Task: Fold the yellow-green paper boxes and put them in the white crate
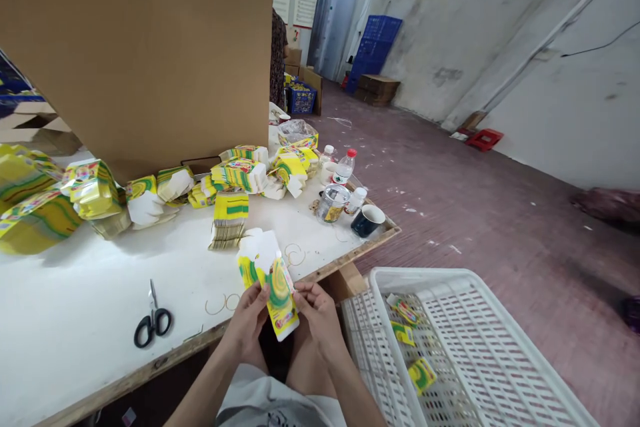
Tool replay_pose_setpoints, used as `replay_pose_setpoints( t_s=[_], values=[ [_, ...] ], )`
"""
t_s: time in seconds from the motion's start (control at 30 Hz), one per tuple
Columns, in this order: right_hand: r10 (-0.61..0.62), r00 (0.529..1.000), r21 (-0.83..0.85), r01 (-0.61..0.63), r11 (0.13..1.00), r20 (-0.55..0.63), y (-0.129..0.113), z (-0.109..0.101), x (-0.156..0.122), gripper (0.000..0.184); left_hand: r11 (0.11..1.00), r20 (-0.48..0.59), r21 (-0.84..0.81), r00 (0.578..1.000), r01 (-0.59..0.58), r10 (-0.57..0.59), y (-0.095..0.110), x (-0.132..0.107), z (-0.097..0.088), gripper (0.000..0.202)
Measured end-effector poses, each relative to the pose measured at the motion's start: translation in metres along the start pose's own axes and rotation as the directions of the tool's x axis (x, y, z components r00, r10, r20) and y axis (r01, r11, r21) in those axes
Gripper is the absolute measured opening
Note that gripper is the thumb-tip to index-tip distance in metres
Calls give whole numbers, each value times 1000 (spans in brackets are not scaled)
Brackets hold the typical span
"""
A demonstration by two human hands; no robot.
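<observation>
Both my hands grip a yellow and green printed carton [281, 293] over the table's front edge, its white flaps spread at the top. My left hand [249, 317] pinches its left side and my right hand [317, 313] pinches its right side. Behind the held carton, another flattened carton [247, 269] lies partly covered. Just beyond stands a stack of flat cartons [229, 220]. More bundles of cartons [240, 170] run along the back of the white table [100, 300]. Black-handled scissors [153, 320] lie left of my hands.
A white plastic basket [425, 273] with a few cartons in it stands at my right. A dark mug [368, 221], a clear jar [332, 203] and bottles [345, 167] occupy the table's right corner. A large cardboard sheet [150, 60] rises behind. One person [278, 60] stands beyond it.
</observation>
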State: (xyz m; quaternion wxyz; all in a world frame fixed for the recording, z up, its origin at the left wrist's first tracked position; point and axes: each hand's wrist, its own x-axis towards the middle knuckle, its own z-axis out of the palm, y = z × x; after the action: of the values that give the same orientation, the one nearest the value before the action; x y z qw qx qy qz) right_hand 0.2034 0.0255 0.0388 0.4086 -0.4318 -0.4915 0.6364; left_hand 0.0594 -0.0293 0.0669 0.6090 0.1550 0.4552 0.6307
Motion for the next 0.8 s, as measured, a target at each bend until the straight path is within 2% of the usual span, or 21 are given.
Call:
replay_pose_setpoints(
  t_s=[0.07,0.13,0.17,0.23,0.33,0.43,0.5,0.67,0.8],
  values=[
    [35,999,62,-35,997,6,-4,3,-7,34,995,128,-84,991,52,-41,3,-2,7,51],
    [74,997,156,-74,985,6,-9,6,-12,33,986,265,-156,964,59,-16,6,-5,10,50],
    [101,995,206,-101,973,9,-12,6,-14,32,982,312,-182,950,55,5,6,-6,10,50],
    [155,987,274,-158,949,31,-18,7,-17,32,981,342,-193,939,32,37,7,-7,9,49],
    [139,989,257,-146,955,46,-27,7,-20,31,987,274,-163,961,6,40,6,-7,7,44],
    [56,998,153,-62,986,41,-33,9,-23,34,995,100,-81,993,-56,64,2,-6,8,40],
    [21,999,67,-23,998,32,-32,10,-26,34,996,17,4,996,-85,85,-1,-5,10,39],
    [-43,997,-83,38,996,-58,-23,10,-33,31,988,-15,101,993,-119,121,-7,-1,15,38],
    [-158,984,-151,144,978,-85,-28,4,-33,28,954,7,190,972,-230,233,-6,-7,16,65]
  ],
)
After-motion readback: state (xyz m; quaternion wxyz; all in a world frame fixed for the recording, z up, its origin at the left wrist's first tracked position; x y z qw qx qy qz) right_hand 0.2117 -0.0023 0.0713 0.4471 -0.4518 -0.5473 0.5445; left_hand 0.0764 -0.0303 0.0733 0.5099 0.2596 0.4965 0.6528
